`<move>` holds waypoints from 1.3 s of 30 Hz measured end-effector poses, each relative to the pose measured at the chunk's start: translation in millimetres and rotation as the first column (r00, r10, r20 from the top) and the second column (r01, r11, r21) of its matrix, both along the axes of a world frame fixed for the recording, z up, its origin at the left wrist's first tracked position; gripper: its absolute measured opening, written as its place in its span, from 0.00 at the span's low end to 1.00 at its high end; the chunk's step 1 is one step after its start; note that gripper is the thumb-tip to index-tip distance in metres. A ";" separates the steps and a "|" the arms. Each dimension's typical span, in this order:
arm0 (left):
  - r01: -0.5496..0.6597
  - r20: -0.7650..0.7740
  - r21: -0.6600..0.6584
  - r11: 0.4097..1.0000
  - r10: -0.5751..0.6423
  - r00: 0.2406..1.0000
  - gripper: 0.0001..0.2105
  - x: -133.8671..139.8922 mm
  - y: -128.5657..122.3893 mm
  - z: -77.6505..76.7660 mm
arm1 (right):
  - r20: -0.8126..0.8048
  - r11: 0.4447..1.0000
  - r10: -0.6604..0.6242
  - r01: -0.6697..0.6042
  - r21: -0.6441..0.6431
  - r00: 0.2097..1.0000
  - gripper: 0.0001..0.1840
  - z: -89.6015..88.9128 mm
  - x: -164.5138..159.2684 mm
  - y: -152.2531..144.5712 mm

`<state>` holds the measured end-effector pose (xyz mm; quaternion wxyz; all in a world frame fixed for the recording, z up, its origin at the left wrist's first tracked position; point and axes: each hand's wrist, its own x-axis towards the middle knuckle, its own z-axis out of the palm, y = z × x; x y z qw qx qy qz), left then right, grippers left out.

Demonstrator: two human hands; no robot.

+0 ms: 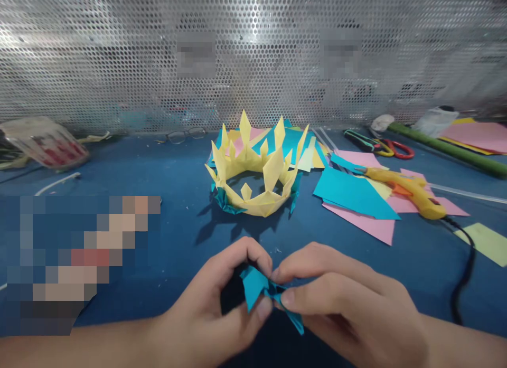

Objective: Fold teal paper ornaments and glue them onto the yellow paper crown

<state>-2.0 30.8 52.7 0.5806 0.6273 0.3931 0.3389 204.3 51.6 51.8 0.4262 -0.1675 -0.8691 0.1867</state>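
A small folded piece of blue paper (255, 288) is held between my two hands, low in the middle of the view. My left hand (222, 299) pinches it from the left with thumb and forefinger. From the right, my right hand (348, 299) grips its other end, thumb and fingers pressed together on the folds. Beyond them on the table stands a yellow paper crown (273, 175) with tall pointed tips. Blue folded pieces (229, 201) sit against its outer side at the left and right.
A yellow glue gun (412, 188) with a black cord lies on blue and pink paper sheets (356, 194) at the right. Scissors (398, 149), a green stick (447, 146), eyeglasses (178, 137) and a clear tub (45, 141) lie farther back. A perforated metal panel (253, 56) stands behind.
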 end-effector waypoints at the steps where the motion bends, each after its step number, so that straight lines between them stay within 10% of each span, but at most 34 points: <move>1: 0.006 -0.018 0.012 1.000 -0.006 1.000 0.07 0.6 -0.4 0.2 | 0.002 1.000 -0.013 0.013 -0.002 1.000 0.07 0.6 0.5 -0.4; 27: 0.044 0.244 -0.223 0.974 0.012 0.970 0.03 -3.0 5.5 -1.2 | -0.043 0.994 0.028 -0.032 -0.109 0.999 0.17 9.5 -1.3 -0.1; 39: 0.079 0.105 0.045 0.996 -0.084 0.991 0.13 -3.0 1.0 -5.0 | -0.203 0.934 -0.047 -0.028 -0.355 0.978 0.17 10.7 -7.9 -10.6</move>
